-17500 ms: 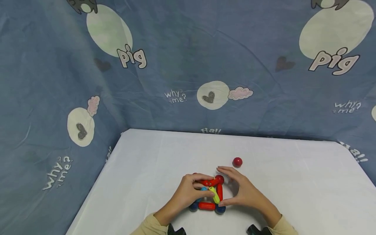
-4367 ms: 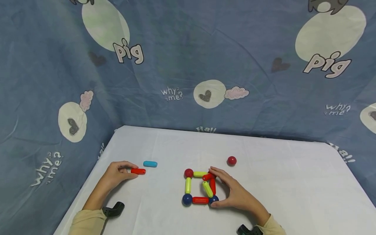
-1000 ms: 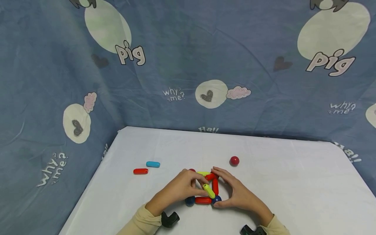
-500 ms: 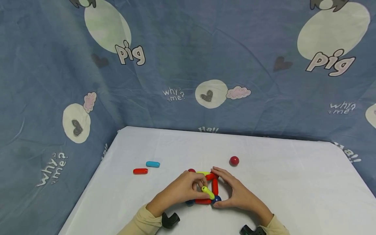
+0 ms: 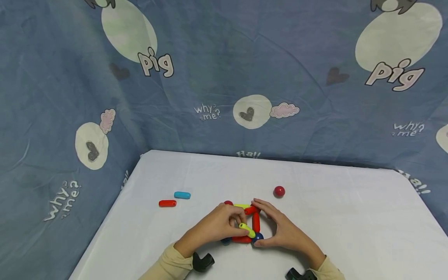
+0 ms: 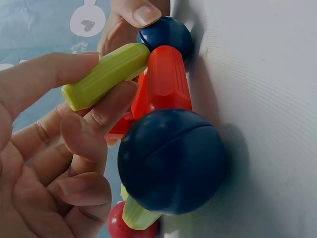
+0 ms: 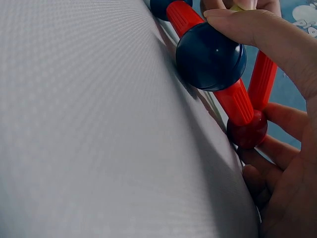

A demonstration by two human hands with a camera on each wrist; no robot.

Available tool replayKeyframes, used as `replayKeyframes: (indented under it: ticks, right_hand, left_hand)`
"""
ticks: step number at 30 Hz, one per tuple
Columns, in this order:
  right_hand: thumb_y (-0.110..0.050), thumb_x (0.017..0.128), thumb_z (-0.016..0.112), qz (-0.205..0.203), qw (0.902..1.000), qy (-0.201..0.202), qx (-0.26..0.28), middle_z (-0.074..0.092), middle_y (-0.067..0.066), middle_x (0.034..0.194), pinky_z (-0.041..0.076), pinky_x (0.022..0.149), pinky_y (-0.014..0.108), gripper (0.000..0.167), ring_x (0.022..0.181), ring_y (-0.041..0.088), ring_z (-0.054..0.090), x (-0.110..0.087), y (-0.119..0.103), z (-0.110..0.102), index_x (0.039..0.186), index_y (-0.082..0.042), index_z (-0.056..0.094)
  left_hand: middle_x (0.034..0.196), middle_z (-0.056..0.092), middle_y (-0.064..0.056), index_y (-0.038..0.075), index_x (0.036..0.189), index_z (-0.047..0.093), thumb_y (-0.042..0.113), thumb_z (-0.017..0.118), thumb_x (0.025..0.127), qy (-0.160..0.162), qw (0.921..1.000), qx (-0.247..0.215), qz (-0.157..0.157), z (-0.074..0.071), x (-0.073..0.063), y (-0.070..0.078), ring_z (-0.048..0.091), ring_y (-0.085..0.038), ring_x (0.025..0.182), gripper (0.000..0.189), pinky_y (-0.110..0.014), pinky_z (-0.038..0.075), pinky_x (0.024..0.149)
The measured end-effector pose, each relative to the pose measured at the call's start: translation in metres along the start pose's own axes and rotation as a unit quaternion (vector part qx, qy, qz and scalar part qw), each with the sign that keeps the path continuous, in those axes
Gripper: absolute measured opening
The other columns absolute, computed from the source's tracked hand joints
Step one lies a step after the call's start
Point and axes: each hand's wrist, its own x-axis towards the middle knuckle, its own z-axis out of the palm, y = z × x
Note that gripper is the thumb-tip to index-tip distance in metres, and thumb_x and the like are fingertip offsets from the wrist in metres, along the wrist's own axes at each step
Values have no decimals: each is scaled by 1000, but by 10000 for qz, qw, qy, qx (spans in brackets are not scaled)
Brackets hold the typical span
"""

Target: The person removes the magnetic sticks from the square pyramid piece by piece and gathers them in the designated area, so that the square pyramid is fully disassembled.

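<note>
A square of magnetic rods and balls sits on the white table. My left hand (image 5: 213, 225) pinches a yellow-green rod (image 6: 106, 74) between thumb and index finger. That rod slants up from the front-right blue ball (image 7: 210, 57), its lower end touching the ball. My right hand (image 5: 287, 229) grips the square's right side, thumb on this ball and fingers at the back-right red ball (image 7: 247, 130). From the red ball a red rod (image 7: 262, 79) also slants up. Along the front, a red rod (image 6: 168, 79) joins the other blue ball (image 6: 173, 161). My left hand hides the square's left side in the head view.
To the left lie a loose red rod (image 5: 167, 203) and a loose light-blue rod (image 5: 182, 195). A single red ball (image 5: 279, 191) rests behind the right hand. The white table (image 5: 336, 202) meets a printed blue cloth (image 5: 182, 85) at the back.
My left hand has left the loose red rod and come to the square, where it now pinches the yellow-green rod. Over the last second that rod has tilted lower leftward. My right hand stays put.
</note>
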Motion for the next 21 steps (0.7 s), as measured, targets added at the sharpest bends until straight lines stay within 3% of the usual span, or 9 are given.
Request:
replayKeyframes:
  ticks: [15,21]
  right_hand:
    - [-45,75,90,-5,10000,14,82,35,1,168,29,116,73,97,155,38,31,0,-1,0,158,-27,42]
    - [-45,74,91,-3,10000,33,49,35,1,168,29,116,73,98,155,38,32,0,0,0,158,-26,42]
  left_hand:
    - [71,64,10,18,87,75,20,87,85,-236,9990,-381,18,-5,-1,-1,46,0,52,12,-16,39,51]
    - [77,69,5,15,88,76,21,88,83,-208,9958,-891,88,-12,-4,2,53,-2,54,14,-17,42,51]
